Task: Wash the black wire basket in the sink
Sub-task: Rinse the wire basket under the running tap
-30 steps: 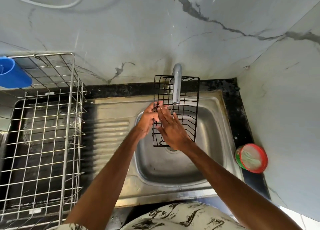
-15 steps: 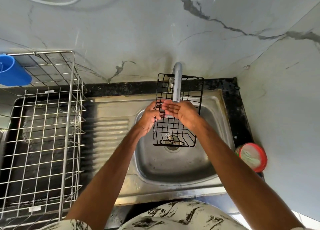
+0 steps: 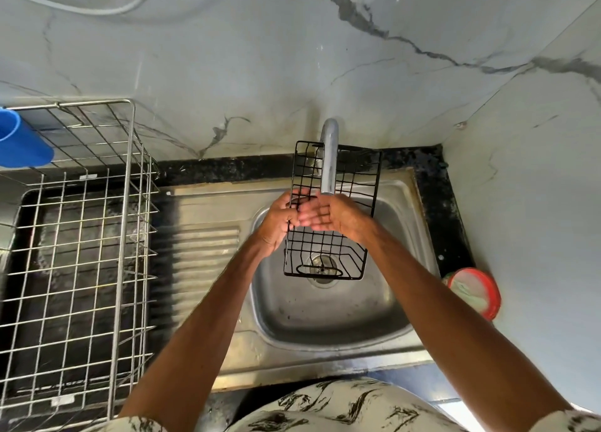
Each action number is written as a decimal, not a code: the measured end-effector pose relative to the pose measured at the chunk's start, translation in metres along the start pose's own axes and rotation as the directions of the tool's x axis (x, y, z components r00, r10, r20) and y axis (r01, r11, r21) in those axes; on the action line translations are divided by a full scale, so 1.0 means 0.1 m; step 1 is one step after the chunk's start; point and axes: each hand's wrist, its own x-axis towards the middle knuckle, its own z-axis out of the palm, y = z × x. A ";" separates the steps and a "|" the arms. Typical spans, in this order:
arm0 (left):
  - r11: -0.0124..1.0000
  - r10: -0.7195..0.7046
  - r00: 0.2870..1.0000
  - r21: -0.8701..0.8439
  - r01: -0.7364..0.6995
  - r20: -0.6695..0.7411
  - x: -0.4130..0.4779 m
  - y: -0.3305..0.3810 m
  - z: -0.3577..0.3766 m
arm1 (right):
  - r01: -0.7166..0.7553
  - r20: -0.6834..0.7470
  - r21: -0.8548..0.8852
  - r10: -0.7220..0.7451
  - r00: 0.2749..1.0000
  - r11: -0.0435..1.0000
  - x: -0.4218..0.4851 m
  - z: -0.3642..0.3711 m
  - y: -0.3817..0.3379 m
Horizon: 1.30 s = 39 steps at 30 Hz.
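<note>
While the left hand [image 3: 278, 220] grips the nine-o'clock rim of the black rectangular wire basket [image 3: 325, 247], lying twelve-to-six, the right hand [image 3: 328, 215] rests open across it.

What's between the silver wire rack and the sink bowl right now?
In the head view, the ribbed drainboard, bare apart from the left forearm crossing over it.

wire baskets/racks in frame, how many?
2. The black wire basket is over the sink, held by the left hand. The silver wire rack stands at far left, cut off by the frame; others may be hidden.
</note>
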 end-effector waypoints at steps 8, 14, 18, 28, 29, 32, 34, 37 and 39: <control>0.999 0.015 1.000 0.037 -0.016 0.021 0.05 0.01 0.00 | -0.082 -0.100 -0.235 0.059 0.993 0.968 -0.04 -0.03 0.22; 1.000 0.011 1.000 0.008 -0.012 0.024 0.06 0.01 0.03 | 0.051 -0.044 0.234 -0.041 0.998 0.971 0.11 -0.02 -0.08; 0.998 0.034 0.999 0.050 -0.035 0.024 0.10 0.06 -0.01 | -0.027 -0.007 0.092 0.028 1.000 0.995 0.10 0.01 0.15; 1.000 -0.001 0.997 0.010 0.001 0.075 0.25 0.06 -0.03 | 0.008 -0.132 0.347 0.041 0.990 0.938 0.19 -0.12 0.31; 1.000 -0.005 0.998 0.003 0.005 0.066 0.26 0.07 -0.02 | 0.031 -0.119 0.401 0.018 0.993 0.916 0.22 -0.15 0.23; 1.000 -0.009 0.998 0.001 0.009 0.062 0.30 0.08 -0.01 | 0.030 -0.040 0.488 -0.012 0.999 0.872 0.30 -0.14 0.11; 1.000 -0.002 0.997 0.014 0.001 0.075 0.34 0.08 -0.03 | -0.016 -0.023 0.407 0.027 0.999 0.913 0.34 -0.07 0.17; 1.000 -0.004 0.996 0.022 0.003 0.085 0.35 0.10 -0.05 | -0.100 -0.052 0.188 0.111 0.992 0.977 0.36 -0.01 0.44; 1.000 -0.006 0.995 0.001 0.006 0.098 0.34 0.10 -0.05 | -0.107 -0.158 0.100 0.122 0.980 0.989 0.32 0.00 0.53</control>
